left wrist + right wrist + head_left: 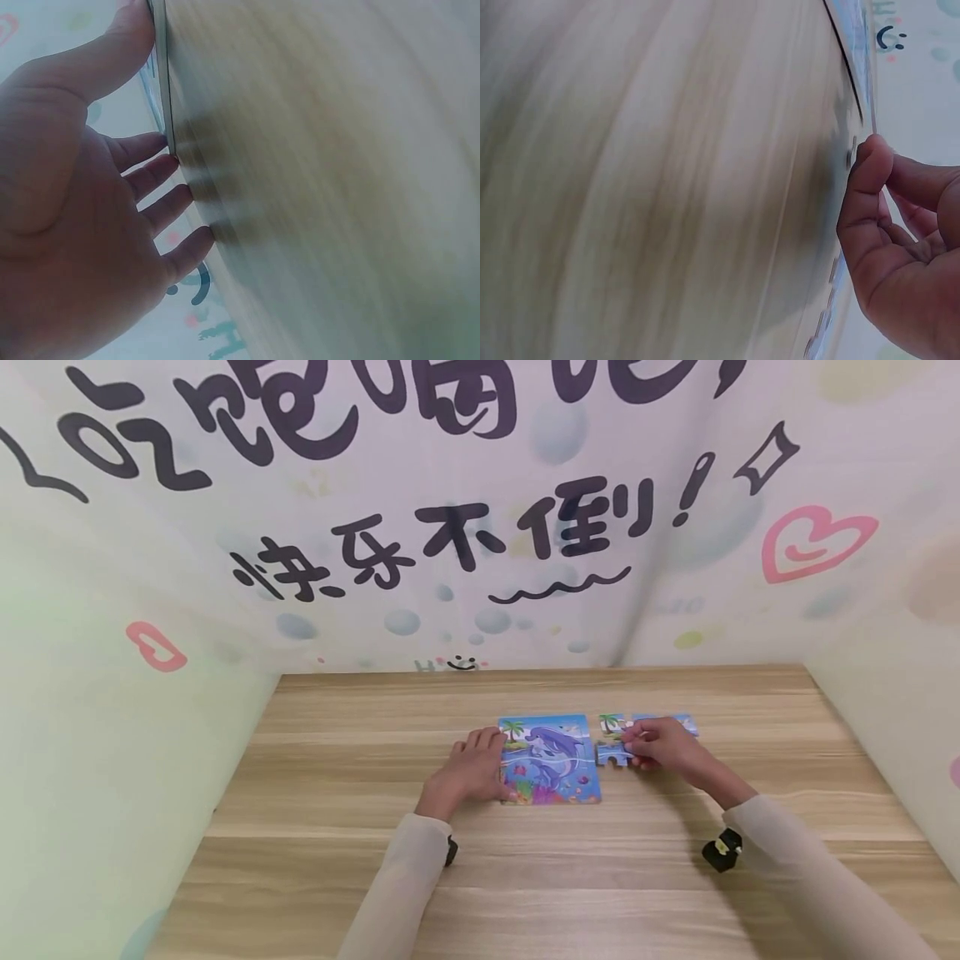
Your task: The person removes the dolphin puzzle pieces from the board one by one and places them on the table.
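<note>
A square dolphin jigsaw puzzle (551, 760) lies flat on the table, showing dolphins, a palm tree and sea plants. My left hand (480, 768) rests at its left side, thumb by the lower left corner. Seen in the left wrist view, the left hand (90, 202) has its fingers spread, the tips at the table and the puzzle's edge. To the right of the puzzle my right hand (663, 745) pinches a small puzzle piece between thumb and forefinger, mostly hidden by the fingers. That right hand (900, 217) shows the piece only edge-on in the right wrist view.
Loose puzzle pieces lie right of the puzzle: a palm-tree piece (611, 722), a blue piece (612, 755) below it, and more blue pieces (686, 723) behind the right hand. The wooden table (360, 710) meets a printed wall (420, 610) at the back.
</note>
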A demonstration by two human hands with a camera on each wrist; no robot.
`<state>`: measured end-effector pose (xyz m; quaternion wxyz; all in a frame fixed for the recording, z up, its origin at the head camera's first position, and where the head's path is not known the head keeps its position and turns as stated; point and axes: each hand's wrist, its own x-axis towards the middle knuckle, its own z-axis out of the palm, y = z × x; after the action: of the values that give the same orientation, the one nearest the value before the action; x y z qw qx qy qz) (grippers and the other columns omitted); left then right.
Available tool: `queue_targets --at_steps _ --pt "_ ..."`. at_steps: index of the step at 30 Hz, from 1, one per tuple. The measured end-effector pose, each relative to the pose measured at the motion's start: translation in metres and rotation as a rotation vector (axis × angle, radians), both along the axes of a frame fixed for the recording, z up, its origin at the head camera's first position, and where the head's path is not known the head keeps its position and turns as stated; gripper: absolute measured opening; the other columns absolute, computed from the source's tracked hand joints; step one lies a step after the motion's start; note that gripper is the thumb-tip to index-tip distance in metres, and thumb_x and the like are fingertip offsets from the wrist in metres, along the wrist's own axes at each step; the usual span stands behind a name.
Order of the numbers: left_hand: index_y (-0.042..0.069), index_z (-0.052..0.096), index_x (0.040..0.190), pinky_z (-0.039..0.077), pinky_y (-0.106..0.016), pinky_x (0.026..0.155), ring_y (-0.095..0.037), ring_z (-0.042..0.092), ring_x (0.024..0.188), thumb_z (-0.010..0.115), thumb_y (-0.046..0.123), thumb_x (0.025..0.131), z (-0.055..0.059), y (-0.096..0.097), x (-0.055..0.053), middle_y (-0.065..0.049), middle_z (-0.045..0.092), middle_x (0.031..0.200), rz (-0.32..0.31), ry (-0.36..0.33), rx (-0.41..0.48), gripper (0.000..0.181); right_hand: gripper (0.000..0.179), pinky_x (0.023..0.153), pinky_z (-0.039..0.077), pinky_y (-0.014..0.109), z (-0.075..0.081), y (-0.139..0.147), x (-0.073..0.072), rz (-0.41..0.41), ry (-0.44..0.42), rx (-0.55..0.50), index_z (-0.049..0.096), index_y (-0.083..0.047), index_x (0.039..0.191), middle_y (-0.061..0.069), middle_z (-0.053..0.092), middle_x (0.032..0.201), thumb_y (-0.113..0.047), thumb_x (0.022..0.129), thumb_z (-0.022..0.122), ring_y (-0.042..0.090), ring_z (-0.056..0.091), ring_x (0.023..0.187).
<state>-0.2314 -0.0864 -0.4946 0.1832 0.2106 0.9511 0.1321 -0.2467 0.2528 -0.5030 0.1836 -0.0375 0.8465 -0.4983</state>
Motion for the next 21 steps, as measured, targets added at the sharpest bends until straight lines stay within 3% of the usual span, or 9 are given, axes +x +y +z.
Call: queue_targets --at_steps 15,21 --pt "0.010 0.026 0.155 0.026 -0.049 0.114 -0.030 0.022 0.147 0.075 0.052 0.083 -0.0016 0.0004 -0.0007 -0.009 0.024 0.160 -0.004 0.007 -0.008 0.097 0.012 0.063 0.055 0.026 0.0015 0.0095 -0.0022 0.008 0.004 0.141 0.064 0.006 0.101 0.006 0.065 0.081 -0.004 0.098 0.059 0.015 0.059 0.072" --pt "0.010 0.026 0.155 0.026 -0.049 0.114 -0.030 0.022 0.147 0.076 0.052 0.083 -0.0034 -0.0008 -0.0017 -0.009 0.024 0.160 -0.002 0.010 -0.005 0.097 0.013 0.058 0.052 0.025 -0.0030 0.0069 -0.0030 0.010 0.097 0.244 0.066 -0.001 0.092 0.003 0.067 0.078 -0.014 0.093 0.069 0.013 0.059 0.067"
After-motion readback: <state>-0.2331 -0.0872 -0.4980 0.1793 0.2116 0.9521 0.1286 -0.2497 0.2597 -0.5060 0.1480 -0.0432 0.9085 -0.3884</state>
